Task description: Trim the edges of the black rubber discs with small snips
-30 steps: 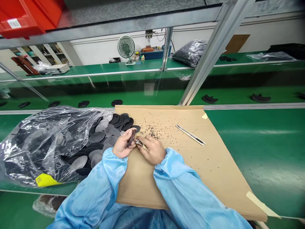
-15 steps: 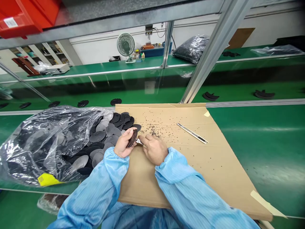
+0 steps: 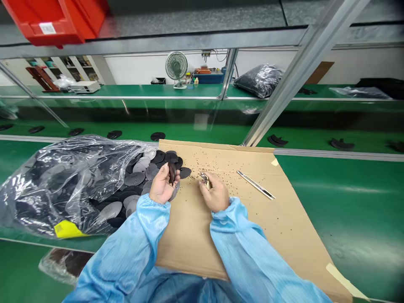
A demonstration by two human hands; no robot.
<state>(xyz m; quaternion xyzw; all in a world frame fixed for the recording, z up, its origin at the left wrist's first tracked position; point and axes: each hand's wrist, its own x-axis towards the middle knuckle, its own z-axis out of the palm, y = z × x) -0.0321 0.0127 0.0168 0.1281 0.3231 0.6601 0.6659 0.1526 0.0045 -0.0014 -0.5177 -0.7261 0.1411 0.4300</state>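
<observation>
My left hand (image 3: 161, 187) grips a dark oval plastic disc (image 3: 171, 173), held on edge between thumb and fingers. To its right, my right hand (image 3: 216, 193) is closed round small metal nippers (image 3: 205, 177); their handles are mostly hidden in the palm. The nippers are apart from the disc. Below both hands lies a cardboard sheet (image 3: 189, 235) strewn with tiny black bits (image 3: 202, 162). Beside my left hand, many black and grey oval discs (image 3: 134, 179) spill out of a clear plastic bag (image 3: 63, 185).
A slim cutter knife (image 3: 256, 185) lies on the cardboard at right. Behind it, a green conveyor belt (image 3: 195, 124) carries spaced black parts (image 3: 158, 136). A metal post (image 3: 284, 92) slants up at the right. A red bin (image 3: 57, 21) sits on the overhead shelf.
My right hand has drawn the nippers away to the right from the disc. My left hand has turned the disc more upright. The camera view has tilted up slightly.
</observation>
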